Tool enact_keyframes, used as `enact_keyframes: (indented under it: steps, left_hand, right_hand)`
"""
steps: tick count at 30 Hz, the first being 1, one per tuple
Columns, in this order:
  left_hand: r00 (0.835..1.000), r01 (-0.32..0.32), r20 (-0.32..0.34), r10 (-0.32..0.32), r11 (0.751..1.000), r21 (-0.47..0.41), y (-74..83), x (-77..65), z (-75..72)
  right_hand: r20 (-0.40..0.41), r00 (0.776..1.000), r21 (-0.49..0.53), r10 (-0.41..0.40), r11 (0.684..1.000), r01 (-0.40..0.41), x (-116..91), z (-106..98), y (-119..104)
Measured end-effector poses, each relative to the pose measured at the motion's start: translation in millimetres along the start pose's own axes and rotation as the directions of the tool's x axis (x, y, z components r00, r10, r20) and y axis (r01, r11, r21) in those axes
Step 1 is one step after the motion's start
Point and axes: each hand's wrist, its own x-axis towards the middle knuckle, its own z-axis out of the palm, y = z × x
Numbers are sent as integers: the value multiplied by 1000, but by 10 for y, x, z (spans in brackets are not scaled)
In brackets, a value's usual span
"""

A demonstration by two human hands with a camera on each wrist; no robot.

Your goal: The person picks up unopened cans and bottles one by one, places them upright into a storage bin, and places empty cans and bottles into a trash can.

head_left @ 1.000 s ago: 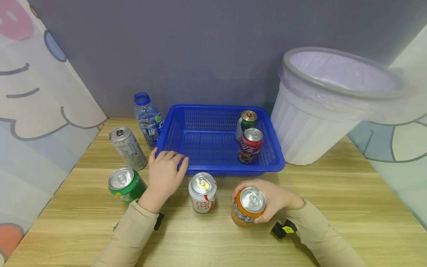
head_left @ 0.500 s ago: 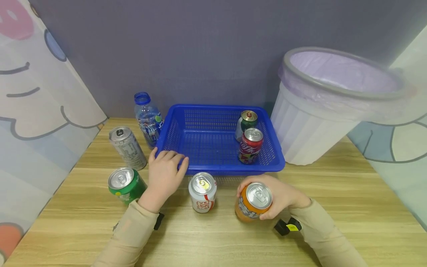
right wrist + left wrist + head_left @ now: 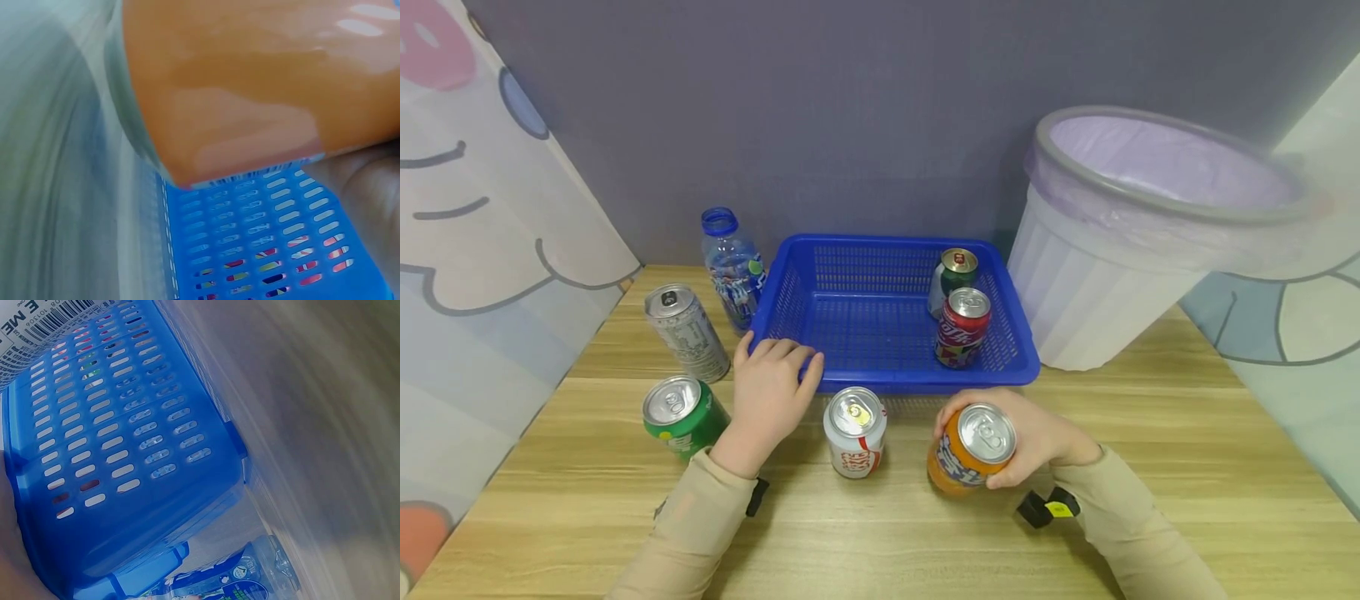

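Observation:
My right hand point(image 3: 1026, 433) grips an orange soda can point(image 3: 958, 462), fingers round its far side and thumb on the near side. In the right wrist view, its orange wall point(image 3: 250, 87) fills the upper part, with the can's base close over the table. My left hand point(image 3: 772, 392) holds the front left corner of a blue plastic basket point(image 3: 898, 387), fingers hooked over the rim. Between my hands stands a white and red soda can point(image 3: 856, 442). Inside the basket, at the right, are a red soda can point(image 3: 961, 329) and a green and silver can point(image 3: 953, 275).
Left of the basket stand a clear plastic bottle point(image 3: 732, 271) with a blue neck, a silver-grey can point(image 3: 688, 333) and a green can point(image 3: 688, 425). A tall white bin point(image 3: 1090, 283), lined with a lilac bag, stands at the basket's right, in front of a grey wall point(image 3: 887, 125).
My right hand has shifted slightly right and toward the basket with the orange can, whose top now leans further to the right. My left hand stays on the basket.

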Motion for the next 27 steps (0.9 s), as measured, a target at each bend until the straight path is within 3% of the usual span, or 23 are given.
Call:
enact_keyframes:
  steps: [27]
  left_hand:
    - [1000,4,9,-4,1000,8,8,-7,-12]
  right_hand:
    - [-140,989,3,-53,999,54,41,-36,-121]
